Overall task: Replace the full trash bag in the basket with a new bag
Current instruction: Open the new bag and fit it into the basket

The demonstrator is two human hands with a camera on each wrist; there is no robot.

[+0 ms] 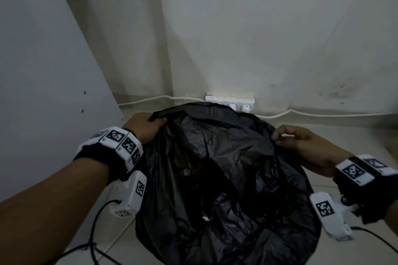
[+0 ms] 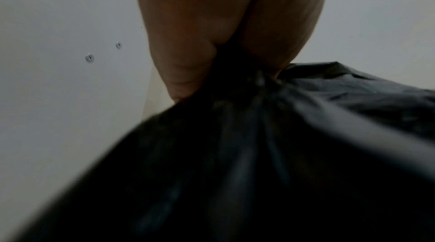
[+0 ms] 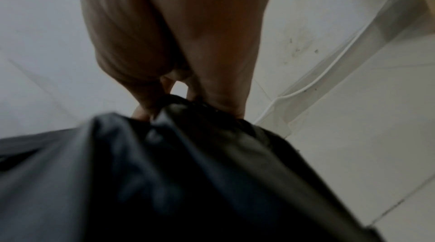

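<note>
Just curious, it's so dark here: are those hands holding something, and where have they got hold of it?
Both hold the black trash bag by its top edge: the left hand grips the far-left rim, the right hand pinches the right rim.

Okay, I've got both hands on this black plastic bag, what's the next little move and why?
Probably draw both hands toward each other to gather the mouth shut. The left hand grips the far-left edge of the black plastic trash bag and the right hand pinches the right edge, so the mouth is spread wide open. Whether the basket is beneath cannot be seen.
</note>
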